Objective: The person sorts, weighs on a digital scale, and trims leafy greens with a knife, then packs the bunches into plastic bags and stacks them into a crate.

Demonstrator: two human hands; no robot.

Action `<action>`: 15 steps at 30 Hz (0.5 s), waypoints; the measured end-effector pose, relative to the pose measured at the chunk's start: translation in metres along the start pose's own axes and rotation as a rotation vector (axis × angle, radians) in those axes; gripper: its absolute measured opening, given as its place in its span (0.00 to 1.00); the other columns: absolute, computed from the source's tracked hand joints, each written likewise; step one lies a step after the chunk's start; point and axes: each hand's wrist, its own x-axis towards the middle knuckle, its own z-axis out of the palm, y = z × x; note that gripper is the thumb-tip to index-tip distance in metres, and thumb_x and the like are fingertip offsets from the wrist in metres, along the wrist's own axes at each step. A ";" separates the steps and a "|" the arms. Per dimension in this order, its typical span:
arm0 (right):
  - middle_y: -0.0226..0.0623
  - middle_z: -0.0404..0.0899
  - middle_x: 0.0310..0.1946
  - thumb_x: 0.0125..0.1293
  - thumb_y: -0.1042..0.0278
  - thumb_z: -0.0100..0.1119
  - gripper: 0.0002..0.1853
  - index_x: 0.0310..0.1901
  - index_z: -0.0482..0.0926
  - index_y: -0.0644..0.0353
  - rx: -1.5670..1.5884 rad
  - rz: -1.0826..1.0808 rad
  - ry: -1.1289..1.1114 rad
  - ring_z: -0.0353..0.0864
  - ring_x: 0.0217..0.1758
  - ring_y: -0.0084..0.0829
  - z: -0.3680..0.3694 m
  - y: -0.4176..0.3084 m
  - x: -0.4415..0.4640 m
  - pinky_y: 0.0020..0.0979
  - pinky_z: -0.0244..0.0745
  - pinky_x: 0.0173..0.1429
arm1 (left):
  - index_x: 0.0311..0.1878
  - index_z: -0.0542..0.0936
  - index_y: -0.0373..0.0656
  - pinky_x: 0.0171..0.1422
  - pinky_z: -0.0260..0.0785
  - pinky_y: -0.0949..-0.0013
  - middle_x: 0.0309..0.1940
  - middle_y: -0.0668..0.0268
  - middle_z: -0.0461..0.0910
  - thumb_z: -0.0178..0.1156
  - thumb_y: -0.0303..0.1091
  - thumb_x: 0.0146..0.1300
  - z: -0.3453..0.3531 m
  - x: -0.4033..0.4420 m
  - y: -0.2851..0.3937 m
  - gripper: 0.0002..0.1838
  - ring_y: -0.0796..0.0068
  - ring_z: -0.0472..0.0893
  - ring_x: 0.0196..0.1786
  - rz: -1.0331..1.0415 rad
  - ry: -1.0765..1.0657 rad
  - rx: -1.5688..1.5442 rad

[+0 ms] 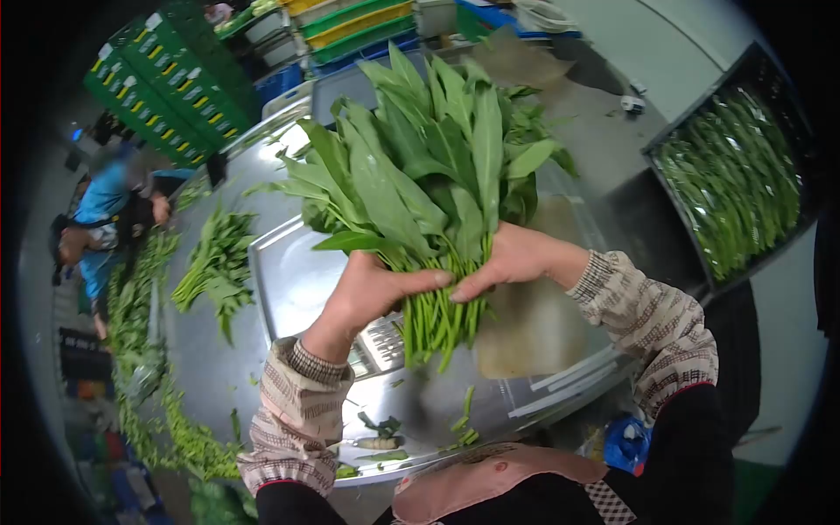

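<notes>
A thick bunch of water spinach (411, 166) stands upright between both of my hands, its broad leaves fanned out at the top and its cut stems pointing down towards me. My left hand (372, 293) wraps the stems from the left, thumb across the front. From the other side my right hand (516, 262) grips the same stems, and the two thumbs nearly meet. Beneath the bunch lie a steel tray (289, 271) and a pale cutting board (534, 332) on the metal table. The fingers behind the stems are hidden.
Another leafy bunch (217, 267) lies on the table's left. A black crate (735, 166) of wrapped greens stands at the right. Green crates (171, 87) are stacked at the back left. A person in blue (105, 201) bends over a heap of greens (140, 306). Stem scraps (466, 420) litter the near edge.
</notes>
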 end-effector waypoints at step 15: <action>0.25 0.74 0.16 0.52 0.56 0.75 0.17 0.36 0.82 0.58 -0.032 0.356 -0.061 0.64 0.11 0.16 0.038 0.055 0.136 0.19 0.56 0.13 | 0.54 0.77 0.33 0.33 0.71 0.70 0.34 0.62 0.78 0.74 0.38 0.49 -0.043 -0.111 -0.125 0.30 0.75 0.76 0.29 0.031 0.856 0.703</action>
